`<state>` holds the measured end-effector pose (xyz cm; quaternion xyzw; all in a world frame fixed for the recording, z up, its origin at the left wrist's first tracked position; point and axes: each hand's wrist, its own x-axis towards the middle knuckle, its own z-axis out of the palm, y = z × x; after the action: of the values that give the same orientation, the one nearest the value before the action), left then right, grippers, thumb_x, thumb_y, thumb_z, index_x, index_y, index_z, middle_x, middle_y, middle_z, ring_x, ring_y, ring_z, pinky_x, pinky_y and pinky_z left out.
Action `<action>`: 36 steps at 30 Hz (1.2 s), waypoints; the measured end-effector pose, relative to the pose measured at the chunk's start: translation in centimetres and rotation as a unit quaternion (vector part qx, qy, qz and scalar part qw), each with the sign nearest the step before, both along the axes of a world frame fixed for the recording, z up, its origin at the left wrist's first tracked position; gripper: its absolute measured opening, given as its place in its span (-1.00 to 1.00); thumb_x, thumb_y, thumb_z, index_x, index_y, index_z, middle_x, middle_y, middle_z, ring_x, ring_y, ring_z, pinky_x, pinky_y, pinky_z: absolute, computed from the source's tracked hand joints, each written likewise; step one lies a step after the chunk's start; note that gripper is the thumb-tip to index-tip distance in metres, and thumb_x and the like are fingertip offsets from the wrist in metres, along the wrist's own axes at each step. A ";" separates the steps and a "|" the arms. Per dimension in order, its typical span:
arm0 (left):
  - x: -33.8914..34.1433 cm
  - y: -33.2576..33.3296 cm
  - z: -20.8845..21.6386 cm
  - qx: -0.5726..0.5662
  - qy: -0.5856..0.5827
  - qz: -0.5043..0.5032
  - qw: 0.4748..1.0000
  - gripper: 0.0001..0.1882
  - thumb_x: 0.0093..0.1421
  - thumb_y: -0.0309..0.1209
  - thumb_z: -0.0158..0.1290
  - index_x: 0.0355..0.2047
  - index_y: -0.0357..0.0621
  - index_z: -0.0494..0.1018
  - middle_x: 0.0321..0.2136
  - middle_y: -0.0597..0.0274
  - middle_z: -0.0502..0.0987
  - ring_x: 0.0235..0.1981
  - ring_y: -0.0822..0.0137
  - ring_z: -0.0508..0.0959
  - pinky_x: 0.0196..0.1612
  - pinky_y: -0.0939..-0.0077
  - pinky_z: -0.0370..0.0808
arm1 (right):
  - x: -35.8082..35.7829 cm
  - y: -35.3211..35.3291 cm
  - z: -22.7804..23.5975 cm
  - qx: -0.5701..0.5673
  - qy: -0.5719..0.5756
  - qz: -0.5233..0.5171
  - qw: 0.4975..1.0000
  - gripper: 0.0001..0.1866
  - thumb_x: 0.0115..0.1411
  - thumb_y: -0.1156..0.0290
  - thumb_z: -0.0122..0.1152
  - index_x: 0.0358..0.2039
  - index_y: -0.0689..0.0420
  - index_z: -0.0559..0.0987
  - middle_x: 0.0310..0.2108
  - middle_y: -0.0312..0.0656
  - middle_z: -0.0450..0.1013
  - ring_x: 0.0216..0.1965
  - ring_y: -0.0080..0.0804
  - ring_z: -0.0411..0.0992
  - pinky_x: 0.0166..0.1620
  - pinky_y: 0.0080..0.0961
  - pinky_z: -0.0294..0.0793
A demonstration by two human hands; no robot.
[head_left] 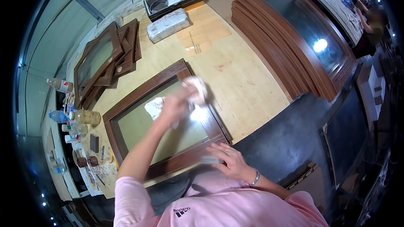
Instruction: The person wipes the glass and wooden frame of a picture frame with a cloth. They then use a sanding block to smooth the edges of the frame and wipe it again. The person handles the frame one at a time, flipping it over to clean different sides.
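Observation:
A brown wooden frame with a glass pane [185,143] lies on the worktable right in front of me. My left hand [174,107], smeared by motion, is closed on a crumpled white cloth [197,90] over the glass. More white cloth [155,107] shows on the left side of that hand. My right hand [230,159], with a metal band at its wrist, lies with fingers spread on the frame's near right corner. By its thumb is a blurred pale flat piece [210,159]; whether the hand grips it I cannot tell.
Several similar frames [273,46] are stacked at the right; a looser pile [109,59] stands at the left. A white wrapped block [169,25] and a tool tray [168,6] sit at the back. Bottles [86,117] line the left edge. Another person [372,25] is far right.

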<state>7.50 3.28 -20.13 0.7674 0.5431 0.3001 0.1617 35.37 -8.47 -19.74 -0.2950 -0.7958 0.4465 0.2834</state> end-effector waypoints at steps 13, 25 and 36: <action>-3.8 14.6 -0.8 -0.123 0.092 0.374 0.915 -0.74 0.15 -0.22 0.10 -0.22 -0.04 0.59 -0.29 -0.01 0.61 -0.22 -0.12 0.59 -0.14 0.04 0.49 | 0.0 -0.1 1.0 -0.034 -0.032 -0.004 0.999 -0.47 0.07 0.37 0.33 0.09 0.14 0.50 0.10 -0.02 0.45 0.15 -0.10 0.40 0.24 -0.12 0.30; -7.9 7.6 -1.0 0.002 0.082 0.467 0.881 -0.73 0.15 -0.29 0.04 -0.19 -0.11 0.54 -0.32 -0.04 0.55 -0.27 -0.08 0.57 -0.18 0.04 0.49 | -2.7 14.0 5.4 -0.208 0.087 -0.104 0.969 -0.66 0.17 0.52 0.21 -0.04 0.28 0.45 -0.16 -0.23 0.49 -0.14 -0.52 0.47 -0.07 -0.53 0.48; -7.5 7.9 -0.8 -0.003 0.087 0.462 0.883 -0.79 0.14 -0.28 0.05 -0.29 -0.12 0.51 -0.34 0.02 0.55 -0.26 -0.02 0.56 -0.19 0.10 0.49 | -16.1 32.0 0.9 -0.010 -0.048 -0.012 0.999 -0.78 0.07 0.56 0.11 -0.22 0.24 0.49 -0.31 0.01 0.48 -0.18 -0.10 0.47 -0.06 -0.35 0.42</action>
<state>-0.01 11.22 -20.94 0.4517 0.8489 0.2714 -0.0405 19.27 23.50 -18.83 -0.3282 -0.8005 0.4361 0.2476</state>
